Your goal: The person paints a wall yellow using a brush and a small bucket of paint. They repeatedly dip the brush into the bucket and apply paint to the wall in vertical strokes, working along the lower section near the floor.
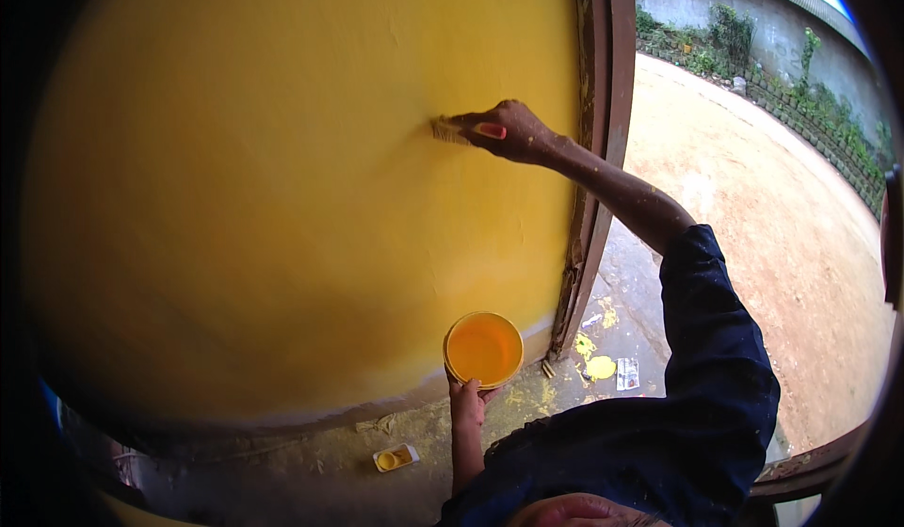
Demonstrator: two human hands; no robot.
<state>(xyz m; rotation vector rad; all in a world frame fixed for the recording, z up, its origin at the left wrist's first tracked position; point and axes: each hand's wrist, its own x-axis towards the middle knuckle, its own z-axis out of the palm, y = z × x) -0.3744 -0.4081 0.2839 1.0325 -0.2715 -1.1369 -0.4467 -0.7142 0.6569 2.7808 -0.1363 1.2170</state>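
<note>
My right hand [516, 131] grips a paintbrush by its red handle [491, 130], the arm stretched out in front of me. The brush's bristles [446, 131] rest against or very close to the yellow wall [311, 169]. Lower down, my left hand [467, 395] holds a round bucket [484, 384] of orange-yellow paint [483, 346] by its near side, the thumb over the rim. The bucket is upright, beside the bottom of the wall.
A brown door frame [598, 150] borders the wall on the right. A small white tray [395, 457] with yellow paint lies on the floor. Yellow spills [600, 368] and a printed sheet [628, 374] are near the doorway. Outside lie bare ground [744, 216] and a grey wall [753, 18] with plants.
</note>
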